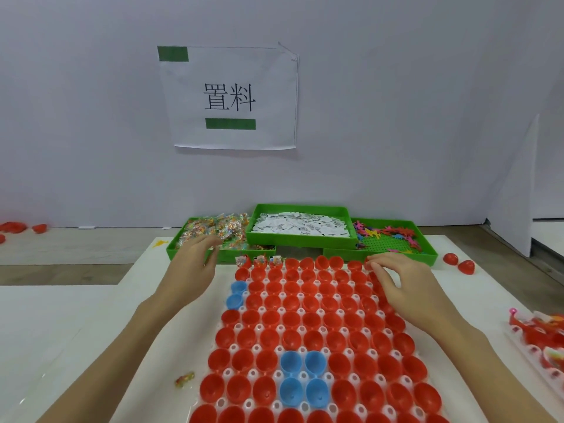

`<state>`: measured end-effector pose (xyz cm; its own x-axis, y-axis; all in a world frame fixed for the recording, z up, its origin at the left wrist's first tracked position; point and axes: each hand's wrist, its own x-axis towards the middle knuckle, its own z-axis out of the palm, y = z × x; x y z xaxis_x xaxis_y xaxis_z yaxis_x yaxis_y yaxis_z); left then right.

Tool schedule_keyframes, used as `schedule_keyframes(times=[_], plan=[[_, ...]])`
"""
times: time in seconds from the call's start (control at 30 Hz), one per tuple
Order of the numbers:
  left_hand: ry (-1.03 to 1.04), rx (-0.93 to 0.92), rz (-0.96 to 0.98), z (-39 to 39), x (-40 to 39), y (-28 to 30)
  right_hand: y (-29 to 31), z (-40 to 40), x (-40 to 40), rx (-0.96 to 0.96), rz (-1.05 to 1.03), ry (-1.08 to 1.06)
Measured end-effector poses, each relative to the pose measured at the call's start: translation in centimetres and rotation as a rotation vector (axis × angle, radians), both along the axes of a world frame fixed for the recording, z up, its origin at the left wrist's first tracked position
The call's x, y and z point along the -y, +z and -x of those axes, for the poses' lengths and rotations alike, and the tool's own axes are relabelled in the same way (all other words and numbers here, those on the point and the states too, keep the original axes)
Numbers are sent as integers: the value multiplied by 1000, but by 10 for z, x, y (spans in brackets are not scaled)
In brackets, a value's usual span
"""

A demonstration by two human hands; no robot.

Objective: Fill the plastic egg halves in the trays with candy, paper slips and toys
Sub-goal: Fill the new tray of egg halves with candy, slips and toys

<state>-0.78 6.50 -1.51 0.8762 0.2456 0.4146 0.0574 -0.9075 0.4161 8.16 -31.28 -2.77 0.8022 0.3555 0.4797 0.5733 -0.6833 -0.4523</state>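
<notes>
A white tray (226,374) full of red egg halves (311,319) and a few blue egg halves (302,378) lies in front of me. Three halves in the far row's left end (259,261) hold candy and paper. Behind it stand three green bins: candy (213,232), paper slips (302,225) and small coloured toys (390,235). My left hand (192,264) hovers at the candy bin's near edge, fingers curled, and I cannot tell if it holds anything. My right hand (399,279) rests over the tray's far right corner, fingertips pinched on a red half.
A second tray of filled red eggs (540,340) sits at the right edge. Loose red halves (459,262) lie right of the bins and more (18,228) at the far left. One candy packet (184,378) lies on the white table left of the tray. A wall with a paper sign stands behind.
</notes>
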Motion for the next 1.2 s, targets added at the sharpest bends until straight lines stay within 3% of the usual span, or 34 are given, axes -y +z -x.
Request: schedule_keyframes(times=[0.27, 0.63, 0.87, 1.0, 1.2], plan=[[-263, -457, -262, -58, -22, 23, 7, 10, -5, 8, -107, 49], [-260, -305, -334, -65, -22, 26, 10, 11, -5, -5, -157, 50], [-236, -355, -213, -65, -21, 17, 11, 12, -3, 5, -198, 49], [-218, -445, -341, -69, -19, 7, 11, 13, -5, -3, -192, 52], [-229, -284, -317, -67, -22, 3, 12, 14, -5, -22, -187, 36]])
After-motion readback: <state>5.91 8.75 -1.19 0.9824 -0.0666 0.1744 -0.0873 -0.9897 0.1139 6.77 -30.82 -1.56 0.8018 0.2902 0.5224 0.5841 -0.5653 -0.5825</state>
